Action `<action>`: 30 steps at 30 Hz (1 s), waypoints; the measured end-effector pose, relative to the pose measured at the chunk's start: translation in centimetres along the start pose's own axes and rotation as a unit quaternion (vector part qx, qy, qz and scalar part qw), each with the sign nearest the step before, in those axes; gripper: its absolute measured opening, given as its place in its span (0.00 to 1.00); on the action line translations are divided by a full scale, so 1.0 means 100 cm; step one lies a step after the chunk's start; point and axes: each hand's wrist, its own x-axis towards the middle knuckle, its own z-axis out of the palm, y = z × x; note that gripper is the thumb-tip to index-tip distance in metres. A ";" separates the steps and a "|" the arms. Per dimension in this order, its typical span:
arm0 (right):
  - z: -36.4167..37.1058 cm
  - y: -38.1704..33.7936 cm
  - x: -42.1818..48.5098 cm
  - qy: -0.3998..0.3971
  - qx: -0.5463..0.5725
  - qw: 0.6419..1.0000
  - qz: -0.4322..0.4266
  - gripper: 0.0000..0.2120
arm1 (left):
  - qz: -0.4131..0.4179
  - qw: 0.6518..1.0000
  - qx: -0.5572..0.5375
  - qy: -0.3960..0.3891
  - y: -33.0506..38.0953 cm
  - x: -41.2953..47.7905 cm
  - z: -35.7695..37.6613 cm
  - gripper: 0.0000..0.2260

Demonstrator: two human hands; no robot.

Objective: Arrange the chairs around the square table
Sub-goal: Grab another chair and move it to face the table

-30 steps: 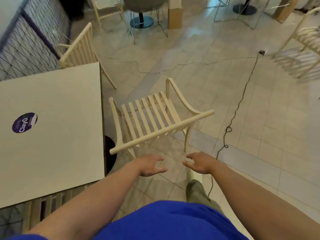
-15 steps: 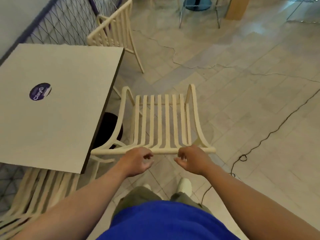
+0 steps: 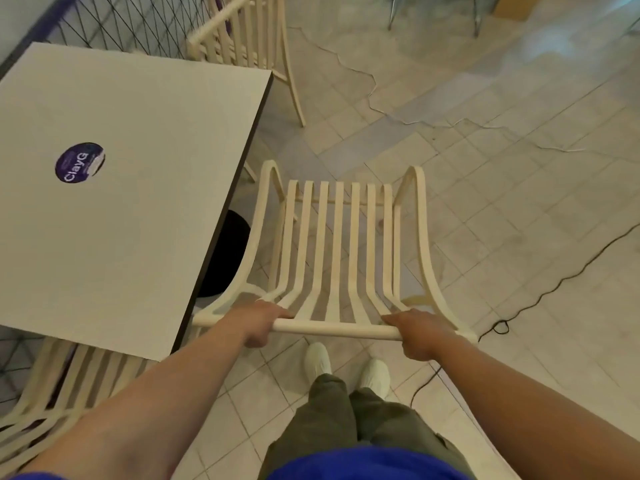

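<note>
A cream slatted chair (image 3: 337,244) stands just right of the white square table (image 3: 145,188), its back toward me. My left hand (image 3: 259,320) grips the left part of the chair's top rail. My right hand (image 3: 420,332) grips the right part of the same rail. A second cream chair (image 3: 242,39) stands at the table's far side. A third cream chair (image 3: 59,393) sits tucked under the table's near edge at lower left, mostly hidden by the tabletop and my left arm.
A mesh fence (image 3: 131,26) runs along the table's far left. The table's black base (image 3: 225,254) shows beside the held chair. A black cable (image 3: 554,289) and a pale cable (image 3: 374,95) lie on the tiled floor. My feet (image 3: 346,365) stand behind the chair.
Both hands have closed round the chair's top rail, where before they hovered just short of it. I have stepped closer, and the view has tilted down over the chair.
</note>
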 end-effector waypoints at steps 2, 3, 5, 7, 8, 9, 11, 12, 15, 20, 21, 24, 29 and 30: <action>-0.001 -0.002 0.000 0.000 -0.001 1.000 0.001 0.28 | 0.005 1.000 -0.009 -0.016 -0.001 0.000 0.000 0.36; -0.001 -0.002 0.000 -0.004 -0.002 1.000 0.002 0.28 | 0.009 1.000 -0.011 -0.017 -0.002 0.000 0.000 0.38; -0.002 -0.002 0.000 -0.012 -0.008 1.000 0.004 0.30 | 0.013 1.000 -0.011 -0.018 -0.004 -0.001 0.000 0.42; -0.003 -0.001 0.000 -0.018 -0.014 1.000 0.006 0.30 | 0.018 1.000 -0.010 -0.016 -0.003 -0.001 0.000 0.42; -0.004 -0.001 0.001 -0.023 -0.019 1.000 0.006 0.31 | 0.019 1.000 -0.008 -0.013 -0.003 -0.001 -0.001 0.42; -0.006 -0.001 0.001 -0.028 -0.023 0.999 0.005 0.31 | 0.021 1.000 -0.007 -0.009 -0.002 0.000 -0.001 0.41; -0.006 0.001 0.002 -0.032 -0.024 0.999 0.008 0.32 | 0.019 1.000 -0.010 -0.006 0.001 0.000 0.000 0.41; -0.006 0.003 0.003 -0.030 -0.022 0.999 0.013 0.33 | 0.017 1.000 -0.012 -0.006 0.003 0.001 0.000 0.41; -0.012 0.012 0.004 -0.036 -0.034 0.999 0.017 0.33 | 0.010 1.000 -0.020 -0.002 0.010 0.005 0.001 0.42; -0.031 0.035 0.010 -0.041 -0.064 0.997 0.012 0.33 | -0.014 0.999 -0.042 0.000 0.032 0.007 -0.005 0.43; -0.035 0.040 0.012 -0.041 -0.070 0.997 0.011 0.33 | -0.018 0.999 -0.051 0.003 0.036 0.007 -0.006 0.43; -0.049 0.055 0.020 -0.044 -0.101 0.994 -0.002 0.33 | -0.034 0.996 -0.078 0.010 0.051 0.010 -0.007 0.43; -0.076 0.092 0.037 -0.057 -0.145 0.987 -0.047 0.32 | -0.081 0.986 -0.143 0.032 0.092 0.016 -0.008 0.40; -0.080 0.097 0.040 -0.062 -0.149 0.985 -0.057 0.31 | -0.092 0.984 -0.151 0.035 0.098 0.016 -0.007 0.40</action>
